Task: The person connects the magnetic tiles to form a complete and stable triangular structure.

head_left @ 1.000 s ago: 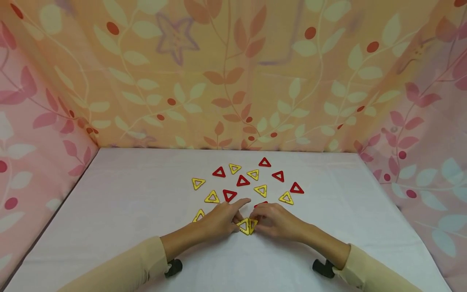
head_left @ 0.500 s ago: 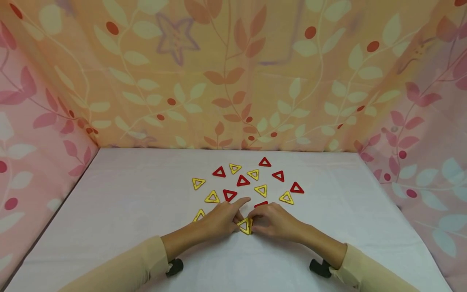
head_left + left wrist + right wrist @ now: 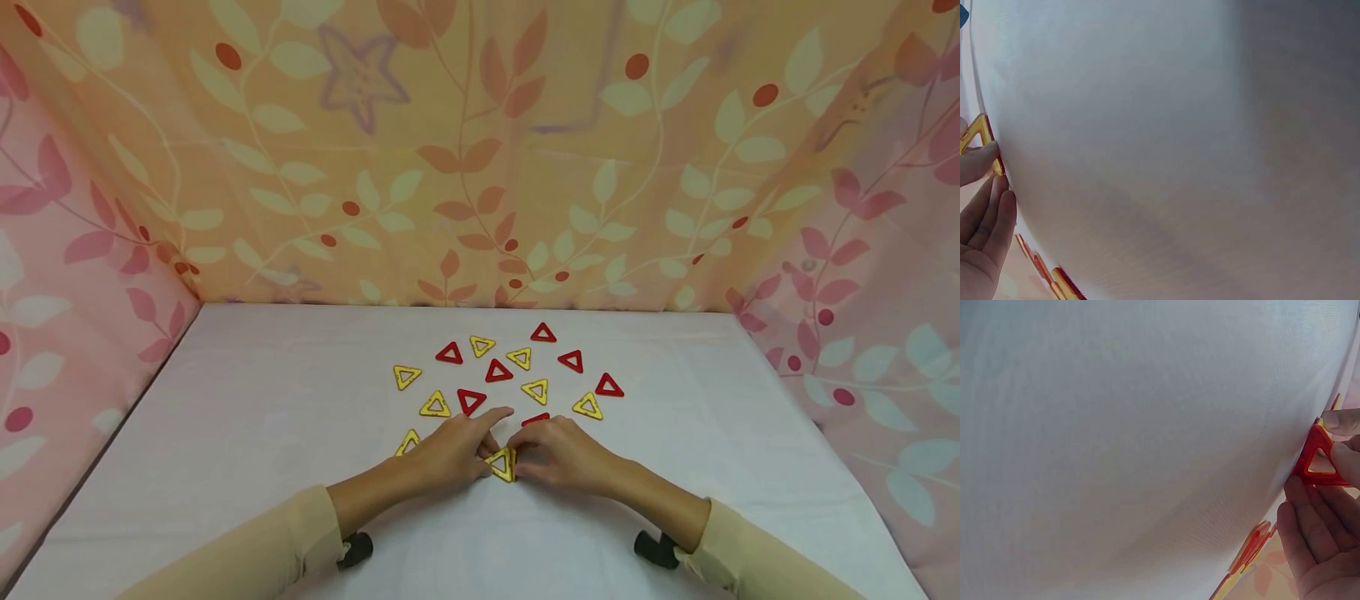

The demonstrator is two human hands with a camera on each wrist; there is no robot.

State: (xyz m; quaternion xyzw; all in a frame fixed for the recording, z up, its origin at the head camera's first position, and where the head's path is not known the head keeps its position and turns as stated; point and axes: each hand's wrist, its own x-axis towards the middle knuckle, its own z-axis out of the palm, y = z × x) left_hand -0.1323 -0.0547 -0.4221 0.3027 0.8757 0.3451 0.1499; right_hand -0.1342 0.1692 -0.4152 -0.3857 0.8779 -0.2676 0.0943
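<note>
Near the front middle of the table, both hands meet at upright triangular tiles with open centres. My left hand (image 3: pixel 453 450) pinches a yellow triangular tile (image 3: pixel 507 472) at its left side, thumb and fingers on it in the left wrist view. My right hand (image 3: pixel 570 454) pinches a second tile pressed close against its right edge, of which only a thin yellow strip shows in the head view. From the right wrist view, a red triangular face (image 3: pixel 1304 465) shows between the right thumb and fingers. The left index finger points forward, off the tile.
Several yellow and red triangular tiles lie flat and scattered beyond the hands, such as a red tile (image 3: pixel 580 362). Another red tile (image 3: pixel 536 419) is partly covered by the right hand, and a yellow tile (image 3: pixel 402 447) by the left. Patterned cloth walls (image 3: pixel 480 208) enclose the white table (image 3: pixel 247 417).
The right tile, earlier splayed out to the right of the left one, has swung in close against it. The right hand has shifted slightly left with it; the left hand stays nearly still.
</note>
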